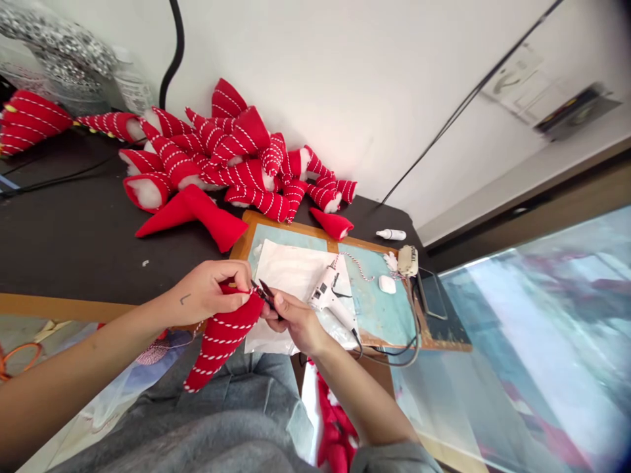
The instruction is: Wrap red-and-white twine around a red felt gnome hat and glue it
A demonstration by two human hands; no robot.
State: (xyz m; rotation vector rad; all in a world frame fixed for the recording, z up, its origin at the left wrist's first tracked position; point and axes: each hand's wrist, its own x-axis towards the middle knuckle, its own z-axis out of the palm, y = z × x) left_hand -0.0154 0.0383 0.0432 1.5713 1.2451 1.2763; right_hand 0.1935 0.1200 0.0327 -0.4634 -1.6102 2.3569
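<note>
My left hand (211,294) pinches the upper edge of a red felt cone (225,336), wound with red-and-white twine. The cone hangs over my lap, its narrow tip pointing down and left. In my right hand (300,323) is a pair of small dark snips (267,291). Their blades meet the cone's rim beside my left fingertips; whether they touch the twine there is too small to tell. Part of the snips' handles is hidden by my right fingers. A strand of twine trails below my left wrist toward a twine ball (154,353).
A white glue gun (331,301) lies on a white plastic sheet (279,263) over a wood-edged board (389,315). Behind is a heap of stuffed, twine-wrapped cones (231,148), with a plain red felt piece (197,213) in front. A phone (432,295) and cables lie at right.
</note>
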